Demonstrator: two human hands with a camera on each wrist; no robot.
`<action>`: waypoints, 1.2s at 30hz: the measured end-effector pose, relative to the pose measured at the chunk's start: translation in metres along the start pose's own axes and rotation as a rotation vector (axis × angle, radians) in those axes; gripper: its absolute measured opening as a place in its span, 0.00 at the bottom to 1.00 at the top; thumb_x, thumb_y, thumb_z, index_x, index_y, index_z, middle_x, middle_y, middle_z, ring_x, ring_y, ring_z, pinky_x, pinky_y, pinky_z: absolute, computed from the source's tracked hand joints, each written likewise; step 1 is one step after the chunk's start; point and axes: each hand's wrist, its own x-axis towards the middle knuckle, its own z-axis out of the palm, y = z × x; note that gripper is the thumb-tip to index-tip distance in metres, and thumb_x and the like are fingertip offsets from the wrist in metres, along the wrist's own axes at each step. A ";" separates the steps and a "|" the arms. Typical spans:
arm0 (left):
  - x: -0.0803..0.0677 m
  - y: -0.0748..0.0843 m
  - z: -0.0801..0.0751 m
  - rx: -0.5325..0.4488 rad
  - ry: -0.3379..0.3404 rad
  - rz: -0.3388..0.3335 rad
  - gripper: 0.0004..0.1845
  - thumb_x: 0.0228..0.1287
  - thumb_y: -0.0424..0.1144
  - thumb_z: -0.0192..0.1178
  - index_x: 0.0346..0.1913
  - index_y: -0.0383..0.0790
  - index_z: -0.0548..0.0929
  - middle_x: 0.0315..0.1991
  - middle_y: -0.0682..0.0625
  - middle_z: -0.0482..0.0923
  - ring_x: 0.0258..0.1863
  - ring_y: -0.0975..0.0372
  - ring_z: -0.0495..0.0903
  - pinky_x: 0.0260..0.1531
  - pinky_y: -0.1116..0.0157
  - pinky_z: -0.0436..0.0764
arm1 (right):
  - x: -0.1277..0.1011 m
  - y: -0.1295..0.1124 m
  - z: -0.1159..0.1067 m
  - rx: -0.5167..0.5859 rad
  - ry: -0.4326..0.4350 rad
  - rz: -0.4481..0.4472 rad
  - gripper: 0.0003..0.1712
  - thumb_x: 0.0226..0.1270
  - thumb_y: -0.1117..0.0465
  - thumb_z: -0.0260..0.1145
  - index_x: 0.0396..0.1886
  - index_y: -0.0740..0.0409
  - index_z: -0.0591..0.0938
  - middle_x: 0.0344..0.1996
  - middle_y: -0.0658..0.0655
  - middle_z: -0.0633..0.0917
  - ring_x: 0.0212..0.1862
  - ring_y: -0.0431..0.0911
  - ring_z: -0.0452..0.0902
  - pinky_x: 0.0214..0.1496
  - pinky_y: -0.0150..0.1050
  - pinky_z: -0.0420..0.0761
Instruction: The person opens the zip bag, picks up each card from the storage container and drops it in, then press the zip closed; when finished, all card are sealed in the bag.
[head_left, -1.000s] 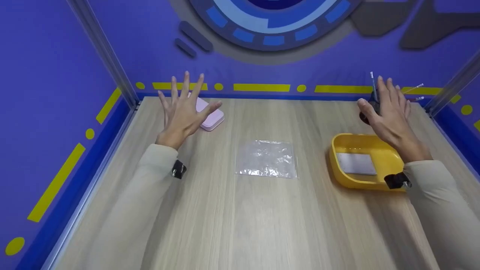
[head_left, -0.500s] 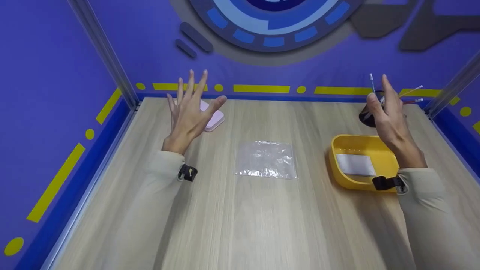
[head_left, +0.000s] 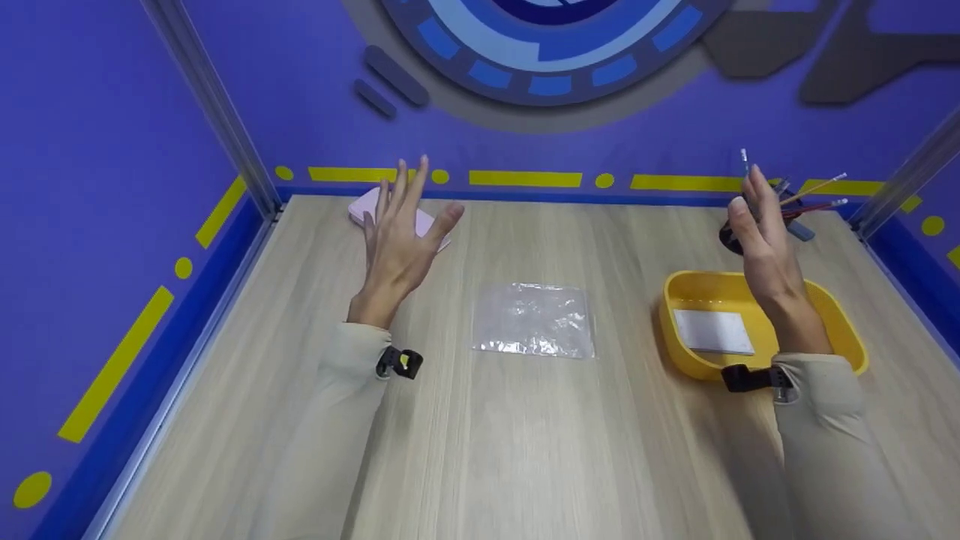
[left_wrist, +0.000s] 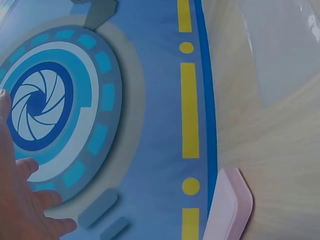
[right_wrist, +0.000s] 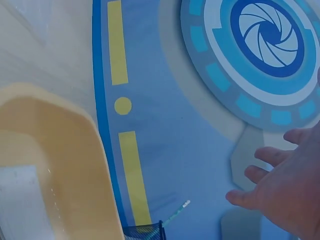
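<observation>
While your left hand (head_left: 397, 249) and right hand (head_left: 769, 259) are hovering empty, fingers extended, you are risking toppling the mesh pencil holder (head_left: 731, 240) if the right drifts forward.

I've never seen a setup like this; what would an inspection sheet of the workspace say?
Surface: wood-grain table.
Job's things: pink case; yellow tray holding a pale flat item; clear plastic bag lying flat.
Clutter: dark pen cup with pencils, behind the tray.
Hands: left hand and right hand both raised, fingers extended, holding nothing.
Cables: nothing seen.
Surroundings: blue-purple walls with yellow markings; metal corner posts.
</observation>
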 end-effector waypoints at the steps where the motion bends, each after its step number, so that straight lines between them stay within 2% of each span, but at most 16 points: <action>1: -0.001 0.000 0.002 -0.013 0.002 -0.003 0.56 0.61 0.88 0.39 0.87 0.62 0.50 0.87 0.51 0.39 0.85 0.45 0.35 0.73 0.30 0.31 | -0.001 0.000 0.001 0.007 0.001 0.004 0.41 0.86 0.42 0.44 0.89 0.42 0.41 0.87 0.55 0.44 0.85 0.57 0.41 0.83 0.56 0.35; 9: -0.007 0.001 0.017 -0.100 0.012 -0.014 0.60 0.57 0.91 0.37 0.86 0.60 0.53 0.87 0.52 0.41 0.84 0.43 0.38 0.73 0.28 0.35 | -0.006 0.005 0.014 0.104 0.003 0.021 0.41 0.86 0.41 0.45 0.89 0.43 0.44 0.87 0.56 0.47 0.85 0.55 0.42 0.83 0.53 0.36; 15: -0.012 0.000 0.028 -0.150 0.015 -0.025 0.61 0.55 0.92 0.36 0.86 0.60 0.53 0.87 0.53 0.41 0.85 0.46 0.40 0.73 0.28 0.38 | -0.011 0.008 0.024 0.194 -0.014 0.036 0.43 0.84 0.39 0.48 0.89 0.43 0.46 0.86 0.56 0.49 0.85 0.53 0.41 0.83 0.53 0.34; 21: -0.019 -0.001 0.041 -0.195 0.006 -0.043 0.59 0.58 0.89 0.38 0.86 0.59 0.53 0.87 0.51 0.42 0.84 0.45 0.41 0.75 0.32 0.39 | -0.016 0.011 0.035 0.187 -0.024 0.055 0.42 0.85 0.38 0.46 0.89 0.42 0.46 0.86 0.55 0.50 0.85 0.54 0.41 0.82 0.58 0.32; 26: -0.025 -0.002 0.053 -0.221 -0.014 -0.052 0.55 0.63 0.85 0.41 0.86 0.59 0.53 0.87 0.51 0.42 0.85 0.46 0.42 0.77 0.35 0.41 | -0.017 0.014 0.045 0.211 -0.034 0.060 0.41 0.85 0.39 0.47 0.89 0.43 0.48 0.86 0.56 0.51 0.85 0.57 0.42 0.83 0.57 0.33; 32: -0.029 -0.003 0.066 -0.261 -0.025 -0.061 0.53 0.65 0.82 0.43 0.87 0.57 0.54 0.87 0.52 0.44 0.85 0.47 0.43 0.77 0.35 0.43 | -0.021 0.018 0.056 0.232 -0.047 0.067 0.41 0.85 0.42 0.51 0.88 0.46 0.50 0.86 0.57 0.53 0.84 0.55 0.46 0.84 0.54 0.40; 36: -0.031 -0.003 0.074 -0.301 -0.044 -0.073 0.52 0.66 0.81 0.45 0.87 0.58 0.53 0.87 0.52 0.44 0.85 0.50 0.42 0.76 0.34 0.43 | -0.023 0.023 0.064 0.202 -0.049 0.065 0.41 0.85 0.43 0.53 0.88 0.48 0.52 0.85 0.58 0.57 0.83 0.55 0.52 0.83 0.53 0.47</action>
